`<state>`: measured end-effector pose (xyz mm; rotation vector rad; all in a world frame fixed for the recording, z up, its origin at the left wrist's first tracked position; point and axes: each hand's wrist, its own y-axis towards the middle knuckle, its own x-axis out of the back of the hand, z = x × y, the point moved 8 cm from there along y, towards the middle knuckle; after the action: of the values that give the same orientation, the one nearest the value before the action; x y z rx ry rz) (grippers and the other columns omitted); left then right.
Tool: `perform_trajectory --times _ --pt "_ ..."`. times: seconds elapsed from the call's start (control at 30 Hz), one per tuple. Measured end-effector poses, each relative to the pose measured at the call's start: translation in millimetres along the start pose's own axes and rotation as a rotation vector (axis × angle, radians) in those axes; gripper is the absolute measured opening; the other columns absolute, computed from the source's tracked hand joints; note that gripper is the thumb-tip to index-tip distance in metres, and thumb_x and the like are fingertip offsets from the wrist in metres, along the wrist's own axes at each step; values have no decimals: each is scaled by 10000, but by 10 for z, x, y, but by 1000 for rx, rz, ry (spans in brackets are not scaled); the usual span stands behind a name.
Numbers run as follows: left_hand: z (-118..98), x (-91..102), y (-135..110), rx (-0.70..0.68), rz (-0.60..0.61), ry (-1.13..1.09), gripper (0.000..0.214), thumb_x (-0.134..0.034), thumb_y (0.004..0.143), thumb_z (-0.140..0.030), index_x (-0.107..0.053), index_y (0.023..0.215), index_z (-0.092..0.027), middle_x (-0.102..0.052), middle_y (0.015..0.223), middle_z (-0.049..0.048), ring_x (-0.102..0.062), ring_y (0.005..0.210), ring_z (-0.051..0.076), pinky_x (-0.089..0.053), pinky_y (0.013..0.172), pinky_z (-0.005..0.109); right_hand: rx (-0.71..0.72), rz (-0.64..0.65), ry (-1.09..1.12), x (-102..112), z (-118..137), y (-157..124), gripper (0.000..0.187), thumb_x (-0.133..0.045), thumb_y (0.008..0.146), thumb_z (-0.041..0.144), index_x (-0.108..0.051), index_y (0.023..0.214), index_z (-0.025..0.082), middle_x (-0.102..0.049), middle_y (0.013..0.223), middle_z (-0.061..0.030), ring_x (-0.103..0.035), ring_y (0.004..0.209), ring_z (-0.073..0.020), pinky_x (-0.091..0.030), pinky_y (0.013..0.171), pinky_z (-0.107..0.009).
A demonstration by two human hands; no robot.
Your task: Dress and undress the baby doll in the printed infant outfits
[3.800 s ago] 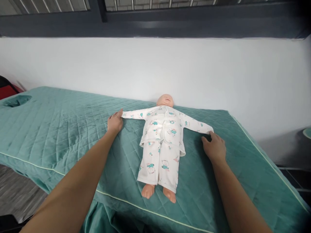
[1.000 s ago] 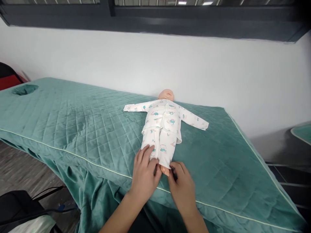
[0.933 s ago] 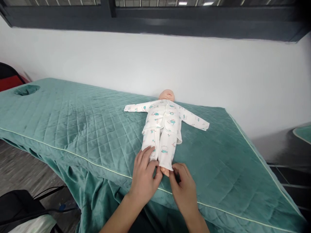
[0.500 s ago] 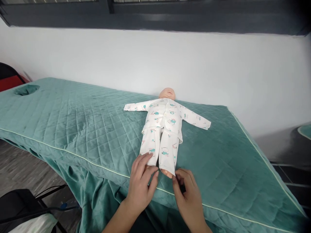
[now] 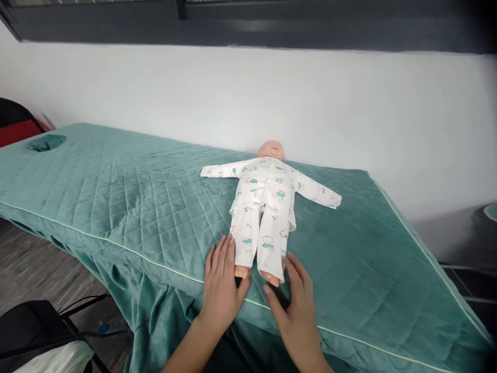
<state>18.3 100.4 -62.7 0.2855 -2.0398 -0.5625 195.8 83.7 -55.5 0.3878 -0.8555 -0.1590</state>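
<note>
A baby doll (image 5: 271,149) lies on its back with its head toward the wall and its arms spread wide. It wears a white printed top (image 5: 267,184) and matching white trousers (image 5: 272,238), whose legs reach down to the bare feet. Along the outer side of one trouser leg rests my left hand (image 5: 222,282), fingers stretched out, the thumb near the foot. By the other trouser cuff my right hand (image 5: 293,305) has its thumb and fingers apart, the fingertips at the cuff's outer edge. Neither hand grips anything.
Under the doll is a massage bed with a quilted green cover (image 5: 155,191) and a face hole (image 5: 46,142) at the far left. A white wall (image 5: 233,93) runs behind it. A black chair (image 5: 29,326) stands at the lower left.
My right hand has let go of the trouser cuff and its fingers have spread. My left hand has shifted off the other leg to its outer side, uncovering the foot.
</note>
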Motion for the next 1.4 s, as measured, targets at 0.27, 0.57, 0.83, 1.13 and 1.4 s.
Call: perform_trajectory --times 0.27,0.57,0.83,1.13,1.4 --pt "45 23 36 7 62 -142 760 -482 965 -194 -106 1626 -211 -345 1636 162 -313 1528 298 -351 1194 567 176 -27 -138 -65 144 53 563 -508 1027 297 -360 1564 379 -434 1543 -128 -504 1338 -339 -525 954 -547" --pt "103 205 2 -62 -7 -366 328 -638 928 -235 -592 1252 -232 -496 1502 142 -477 1402 284 -470 1106 492 226 -58 -43 21 137 72 510 -574 981 182 -523 1456 361 -518 1411 -105 -531 1240 -286 -549 922 -463" --pt "228 172 -40 59 -94 -482 238 -727 876 -257 -673 1106 -223 -653 1085 74 -649 1018 202 -563 875 364 284 -80 -88 -8 233 76 474 -590 972 231 -488 1434 263 -489 1432 -143 -433 1355 -342 -451 1038 -562" --pt "344 128 28 232 -23 -709 166 -772 844 -318 -700 942 -204 -672 995 54 -662 943 188 -528 841 330 372 -53 -41 -115 407 169 444 -601 933 173 -552 1360 283 -529 1422 -119 -452 1356 -339 -479 1029 -558" --pt "371 68 15 252 28 -741 147 -781 834 -293 -722 942 -212 -657 985 51 -646 882 170 -509 815 313 356 -107 -3 -116 362 167 503 -563 928 81 -544 1382 296 -588 1373 -100 -509 1317 -305 -495 1017 -540"
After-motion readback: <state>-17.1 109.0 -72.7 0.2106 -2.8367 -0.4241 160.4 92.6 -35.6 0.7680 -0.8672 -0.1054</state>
